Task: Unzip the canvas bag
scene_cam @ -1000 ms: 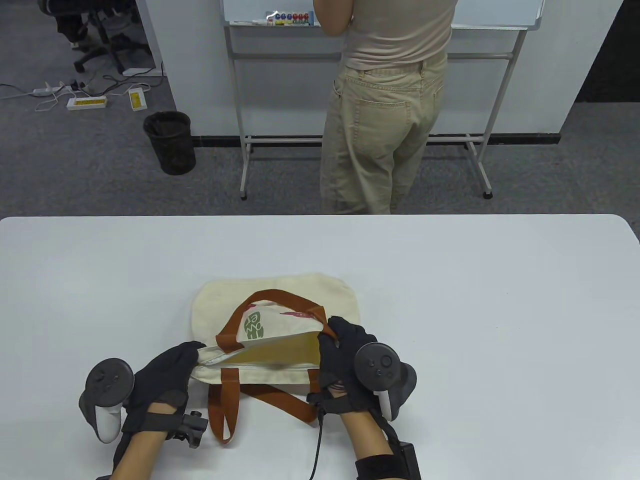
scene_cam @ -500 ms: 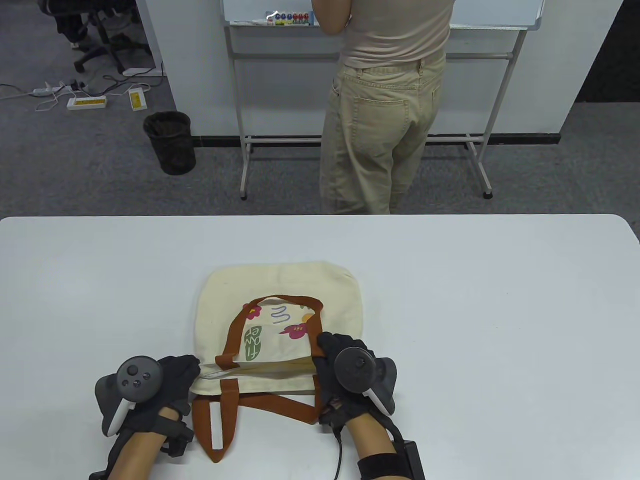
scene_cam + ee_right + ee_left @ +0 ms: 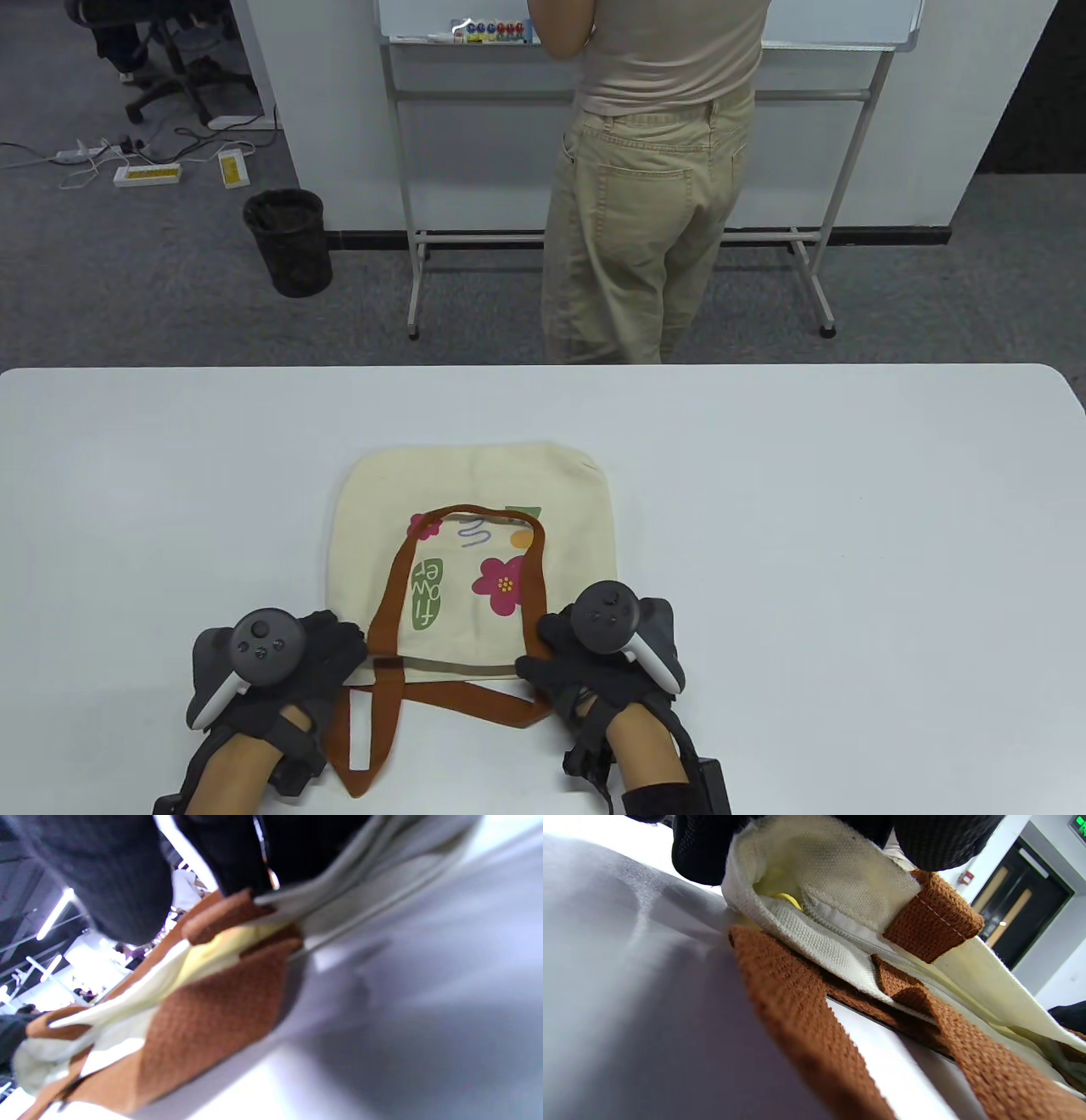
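Observation:
A cream canvas bag [image 3: 475, 543] with flower prints and brown straps [image 3: 386, 594] lies flat on the white table [image 3: 764, 509], its mouth toward me. My left hand [image 3: 327, 649] grips the mouth's left corner; the left wrist view shows its fingers [image 3: 700, 853] pinching the cream edge [image 3: 818, 874] beside the zip. My right hand [image 3: 551, 658] grips the right corner, fingers [image 3: 114, 878] on the fabric next to a brown strap [image 3: 212, 1010]. A small metal piece [image 3: 271, 878] shows under those fingers. The mouth gapes slightly, with yellow lining [image 3: 208, 955] visible.
One brown strap loop [image 3: 365, 730] trails off the bag toward the table's near edge between my hands. A person [image 3: 653, 170] stands at a whiteboard beyond the table's far edge. A black bin [image 3: 288, 242] stands on the floor.
Both hands have lowered the bag's mouth toward the near edge. The raised upper panel has come down flat, showing the printed face, and the wide opening has closed to a slit.

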The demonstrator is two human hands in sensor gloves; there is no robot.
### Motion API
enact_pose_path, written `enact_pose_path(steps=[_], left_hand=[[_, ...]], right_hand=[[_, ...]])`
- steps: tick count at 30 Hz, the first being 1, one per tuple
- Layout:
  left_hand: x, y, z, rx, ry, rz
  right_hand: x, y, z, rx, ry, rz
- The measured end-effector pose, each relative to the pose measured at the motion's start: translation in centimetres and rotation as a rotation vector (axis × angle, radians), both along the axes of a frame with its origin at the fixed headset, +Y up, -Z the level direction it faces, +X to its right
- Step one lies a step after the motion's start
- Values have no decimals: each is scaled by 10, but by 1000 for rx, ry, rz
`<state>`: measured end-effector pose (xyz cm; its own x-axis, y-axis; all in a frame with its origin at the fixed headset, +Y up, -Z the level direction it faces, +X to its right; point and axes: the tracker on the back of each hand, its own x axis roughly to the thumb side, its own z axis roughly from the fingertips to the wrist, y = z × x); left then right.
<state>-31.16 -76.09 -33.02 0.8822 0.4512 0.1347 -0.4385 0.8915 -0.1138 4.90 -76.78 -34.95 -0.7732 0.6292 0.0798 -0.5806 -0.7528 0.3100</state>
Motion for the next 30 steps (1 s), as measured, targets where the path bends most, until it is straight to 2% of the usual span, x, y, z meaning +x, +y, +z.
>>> enact_pose_path(steps=[5, 9, 13, 16, 21, 25, 30], left_hand=[[-10, 10, 3, 92, 88, 15], [-17, 23, 7, 180, 138, 21], [-9, 36, 12, 247, 119, 2], [5, 48, 17, 300, 82, -32], [34, 60, 25, 348, 4, -94], [52, 59, 28, 347, -46, -145], [67, 54, 27, 321, -95, -178]], right_hand=[[8, 8, 1, 111, -76, -82], [9, 27, 6, 276, -157, -84], [0, 50, 15, 438, -144, -15], [-11, 59, 22, 505, -109, 43], [-25, 58, 26, 516, -38, 121], [-26, 51, 24, 440, 21, 143], [-18, 47, 20, 397, 12, 152]])
